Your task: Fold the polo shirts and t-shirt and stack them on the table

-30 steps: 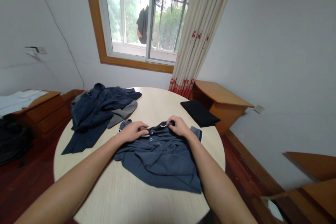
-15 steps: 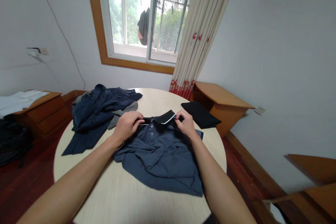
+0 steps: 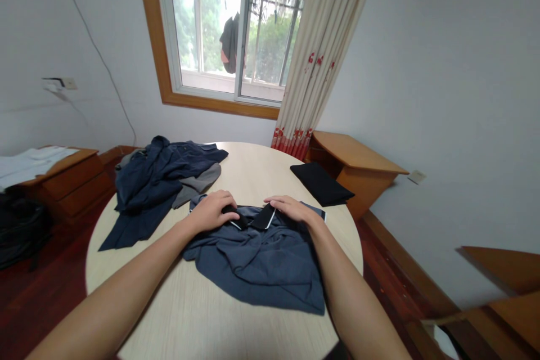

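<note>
A dark blue polo shirt [image 3: 261, 261] lies crumpled on the round pale wooden table [image 3: 202, 315], front side up. Its black collar with white trim [image 3: 265, 217] is folded down flat at the far end. My left hand [image 3: 211, 212] rests on the left side of the collar, with curled fingers and thumb pinching the cloth. On the right side of the collar lies my right hand [image 3: 291, 208], fingers stretched out and pressing down. Both forearms reach across the table over the shirt.
A heap of dark blue and grey clothes [image 3: 162, 177] sits at the table's far left. A folded black garment [image 3: 323, 181] lies at the far right edge. Wooden cabinets stand left [image 3: 67, 174] and right [image 3: 354, 154]; a window and curtain [image 3: 320, 50] are behind.
Half a second ago both hands held the collar raised off the table. Now the collar is turned down and lies flat on the shirt, with both hands lowered onto it.
</note>
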`<move>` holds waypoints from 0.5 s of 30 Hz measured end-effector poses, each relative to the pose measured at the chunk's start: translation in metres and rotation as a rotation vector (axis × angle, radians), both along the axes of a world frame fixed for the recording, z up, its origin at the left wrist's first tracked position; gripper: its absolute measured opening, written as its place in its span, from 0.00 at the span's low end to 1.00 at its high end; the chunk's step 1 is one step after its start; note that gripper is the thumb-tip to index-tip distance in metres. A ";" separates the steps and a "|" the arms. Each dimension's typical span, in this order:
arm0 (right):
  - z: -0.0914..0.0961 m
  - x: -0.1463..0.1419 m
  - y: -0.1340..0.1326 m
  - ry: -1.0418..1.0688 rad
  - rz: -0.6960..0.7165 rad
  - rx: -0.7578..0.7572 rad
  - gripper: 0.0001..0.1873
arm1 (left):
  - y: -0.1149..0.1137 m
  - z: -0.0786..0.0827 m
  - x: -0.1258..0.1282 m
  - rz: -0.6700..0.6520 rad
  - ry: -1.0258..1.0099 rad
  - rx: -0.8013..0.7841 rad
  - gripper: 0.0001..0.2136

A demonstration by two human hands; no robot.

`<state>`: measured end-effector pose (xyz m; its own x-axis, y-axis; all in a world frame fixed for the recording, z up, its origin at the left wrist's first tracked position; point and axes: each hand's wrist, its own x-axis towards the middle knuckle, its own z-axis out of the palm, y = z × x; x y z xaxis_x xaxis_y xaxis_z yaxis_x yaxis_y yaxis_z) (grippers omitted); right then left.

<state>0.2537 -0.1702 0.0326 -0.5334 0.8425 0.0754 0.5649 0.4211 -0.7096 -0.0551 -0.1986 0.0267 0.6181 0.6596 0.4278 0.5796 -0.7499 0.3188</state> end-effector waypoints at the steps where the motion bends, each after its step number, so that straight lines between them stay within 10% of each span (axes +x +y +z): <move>1: -0.001 0.000 0.000 -0.009 -0.002 0.011 0.16 | 0.003 -0.002 -0.006 0.032 0.001 -0.022 0.12; 9: 0.000 0.002 -0.006 -0.053 0.008 0.048 0.09 | 0.011 -0.002 -0.029 0.232 0.049 -0.277 0.16; 15: 0.009 -0.004 -0.008 0.129 -0.164 0.423 0.07 | 0.006 0.014 -0.026 0.258 -0.317 -0.049 0.11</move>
<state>0.2502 -0.1784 0.0419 -0.3601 0.7959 0.4866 0.5666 0.6010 -0.5637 -0.0813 -0.1923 0.0402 0.2722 0.8001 0.5346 0.6142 -0.5721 0.5435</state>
